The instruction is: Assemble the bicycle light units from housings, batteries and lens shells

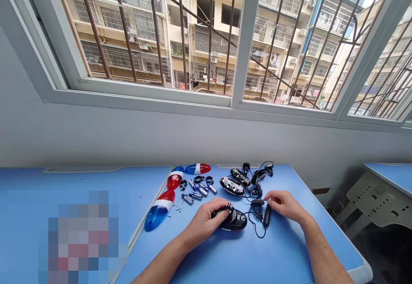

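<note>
My left hand (209,215) is closed on a black oval light base (237,223) lying on the blue desk, thumb and fingers at its left side. Small parts at the fingertips are too fine to make out. A black cable (257,231) runs from the base to a small black switch box (257,202) on its right. My right hand (283,204) pinches the thin upper end of a black-handled screwdriver (267,216), whose handle points down toward me. Further back lie other oval light bases (232,186) with wires attached.
Red-and-blue lens covers (160,209) lie on the left, beside several batteries (197,195), black ring clamps (198,179) and small screws (179,209). Another desk (144,185) adjoins on the left, partly blurred out. Behind stand a wall and a barred window (231,101).
</note>
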`<action>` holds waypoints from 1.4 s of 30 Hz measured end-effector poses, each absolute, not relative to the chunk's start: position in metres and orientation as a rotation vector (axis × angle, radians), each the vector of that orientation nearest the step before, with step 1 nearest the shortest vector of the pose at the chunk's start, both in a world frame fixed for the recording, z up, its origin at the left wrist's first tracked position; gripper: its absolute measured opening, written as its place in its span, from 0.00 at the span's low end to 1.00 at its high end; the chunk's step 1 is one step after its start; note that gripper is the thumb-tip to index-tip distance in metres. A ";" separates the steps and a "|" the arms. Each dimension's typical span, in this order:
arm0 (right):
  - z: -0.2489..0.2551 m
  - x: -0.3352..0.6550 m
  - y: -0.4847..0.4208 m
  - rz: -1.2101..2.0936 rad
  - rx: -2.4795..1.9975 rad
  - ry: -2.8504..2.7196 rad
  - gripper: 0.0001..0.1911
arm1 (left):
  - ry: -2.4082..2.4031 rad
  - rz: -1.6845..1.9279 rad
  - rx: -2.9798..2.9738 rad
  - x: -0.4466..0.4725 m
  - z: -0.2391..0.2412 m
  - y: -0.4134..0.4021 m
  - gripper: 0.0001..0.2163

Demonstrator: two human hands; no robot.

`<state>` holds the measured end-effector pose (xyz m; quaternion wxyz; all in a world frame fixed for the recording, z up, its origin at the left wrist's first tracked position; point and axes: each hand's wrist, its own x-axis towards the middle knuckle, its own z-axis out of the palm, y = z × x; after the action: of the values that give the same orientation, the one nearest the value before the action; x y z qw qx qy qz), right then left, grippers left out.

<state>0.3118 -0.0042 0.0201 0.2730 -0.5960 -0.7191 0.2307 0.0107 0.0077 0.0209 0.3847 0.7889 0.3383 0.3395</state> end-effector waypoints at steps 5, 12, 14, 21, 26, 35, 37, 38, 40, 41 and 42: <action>0.023 0.315 -0.008 0.815 -1.549 -1.954 0.12 | 0.913 0.834 1.933 0.012 0.021 0.009 0.15; 0.033 0.315 -0.014 0.762 -1.486 -1.977 0.14 | 0.937 0.801 1.901 0.010 0.024 0.004 0.24; 0.038 0.312 -0.017 0.771 -1.429 -1.989 0.13 | 0.912 0.795 1.920 0.010 0.023 0.004 0.25; 0.046 0.310 -0.023 0.919 -1.485 -2.082 0.14 | 0.829 0.853 1.801 0.008 0.021 0.008 0.21; 0.040 0.319 -0.021 0.938 -1.533 -2.159 0.18 | 0.785 0.883 1.764 0.007 0.018 0.010 0.15; 0.040 0.313 -0.021 0.817 -1.699 -2.225 0.21 | 0.826 0.890 1.658 0.011 0.014 0.012 0.12; 0.043 0.309 -0.021 0.774 -1.762 -2.213 0.18 | 0.825 0.882 1.618 0.011 0.013 0.013 0.12; 0.044 0.308 -0.022 0.758 -1.786 -2.209 0.17 | 0.823 0.880 1.598 0.012 0.013 0.013 0.12; 0.047 0.306 -0.023 0.735 -1.816 -2.201 0.16 | 0.815 0.878 1.561 0.012 0.012 0.014 0.13; 0.048 0.306 -0.023 0.727 -1.823 -2.197 0.15 | 0.810 0.878 1.546 0.012 0.012 0.014 0.13; 0.048 0.306 -0.024 0.720 -1.827 -2.192 0.15 | 0.806 0.878 1.535 0.011 0.011 0.014 0.13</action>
<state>0.3057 -0.0235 0.0484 0.0993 -0.6177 -0.7412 0.2434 0.0114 0.0140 0.0114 0.5641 0.6521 0.3425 0.3732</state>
